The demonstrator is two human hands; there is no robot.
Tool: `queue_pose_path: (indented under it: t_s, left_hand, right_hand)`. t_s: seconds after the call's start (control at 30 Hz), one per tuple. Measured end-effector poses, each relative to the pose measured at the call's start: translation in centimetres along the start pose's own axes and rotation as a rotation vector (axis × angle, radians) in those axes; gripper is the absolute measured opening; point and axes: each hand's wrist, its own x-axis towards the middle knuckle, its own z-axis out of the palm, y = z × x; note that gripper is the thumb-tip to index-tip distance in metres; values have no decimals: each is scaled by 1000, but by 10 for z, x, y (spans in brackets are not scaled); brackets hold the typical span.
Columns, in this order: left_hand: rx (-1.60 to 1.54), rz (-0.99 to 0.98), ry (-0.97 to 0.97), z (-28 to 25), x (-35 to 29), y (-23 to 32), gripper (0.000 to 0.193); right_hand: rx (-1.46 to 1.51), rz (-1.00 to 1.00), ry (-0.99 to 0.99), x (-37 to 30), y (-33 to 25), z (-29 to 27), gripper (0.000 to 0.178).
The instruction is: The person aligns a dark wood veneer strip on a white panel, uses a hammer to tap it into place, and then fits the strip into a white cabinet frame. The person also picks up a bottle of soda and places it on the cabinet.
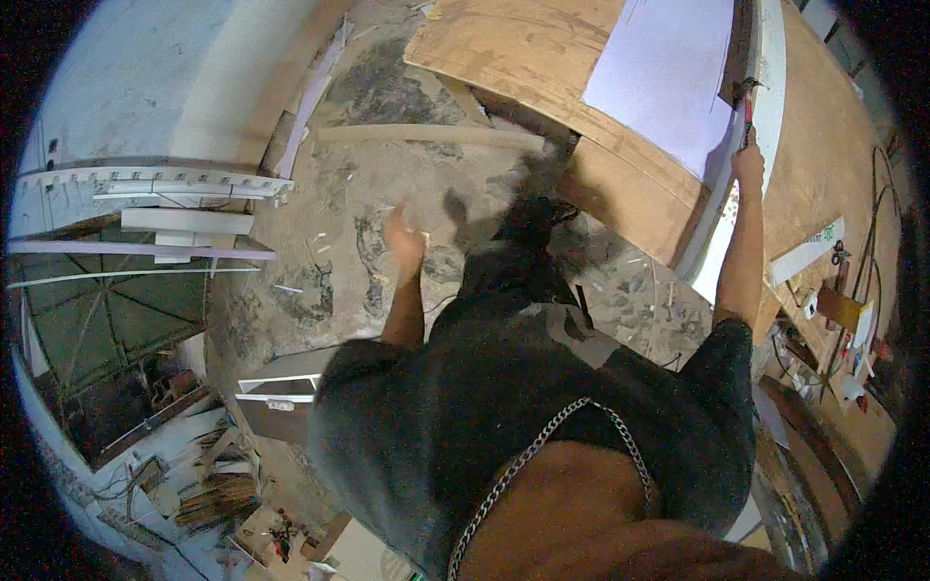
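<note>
Left hand [405, 240]: apparently empty, fingers loosely extended above the floor [354, 189], probably for balance. Wooden board [513, 34]: seemingly supports the lavender sheet [664, 87]. Red tool [748, 107]: beside the white strip [772, 97], enclosed by the right hand [747, 163], presumably outstretched for reach.

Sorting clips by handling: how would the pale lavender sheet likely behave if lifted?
The pale lavender sheet probably won't roll, lying flat on the wooden board. Its smooth-looking face may be slippery. Broad and apparently thin, it might flex, unless glued down, which I cannot tell.
</note>
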Motion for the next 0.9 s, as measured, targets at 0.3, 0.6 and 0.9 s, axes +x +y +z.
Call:
queue_pose_path:
  t_s: [0.3, 0.6, 0.9]
  left_hand:
    - [220, -730, -698, -44, -155, -134, 54]
    - [118, -541, -898, 39, 13, -145, 55]
    - [385, -237, -392, 89, 482, -242, 58]
  right_hand:
    - [-84, 144, 37, 15, 26, 19, 40]
    - [-15, 232, 24, -30, -32, -18, 75]
    - [-56, 246, 115, -15, -56, -17, 73]
